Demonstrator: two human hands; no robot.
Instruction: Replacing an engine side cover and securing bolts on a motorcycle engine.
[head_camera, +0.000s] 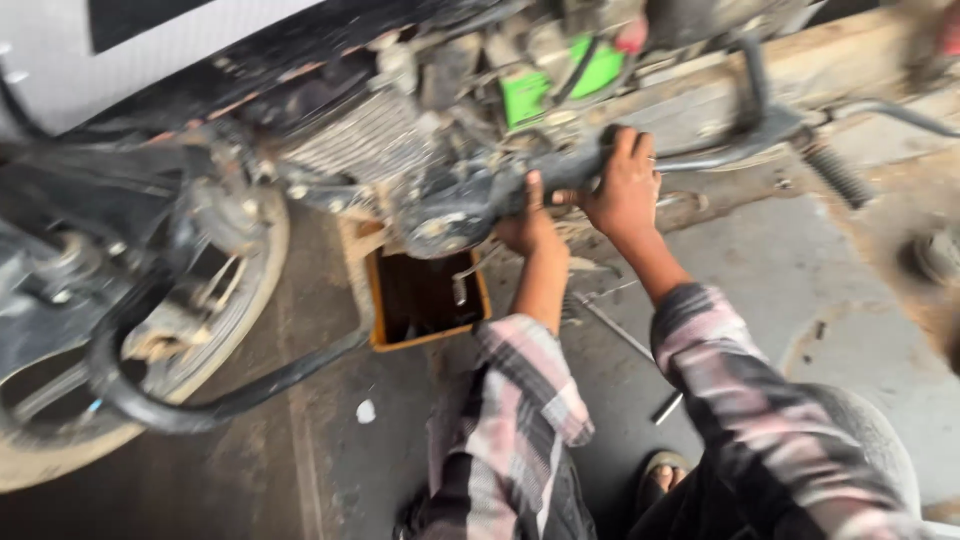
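The motorcycle engine (440, 190) sits at twelve o'clock from the person, above an orange drain pan (425, 300) on the floor. The right hand (625, 185) is clenched round a dark bar (570, 165) by the engine; the left hand (528, 225) presses underneath, its grip hidden. The metal looks heavy, rigid and probably oily, so it is best held by the bar.

Head view, close, downward over motorcycle engine (440, 190)
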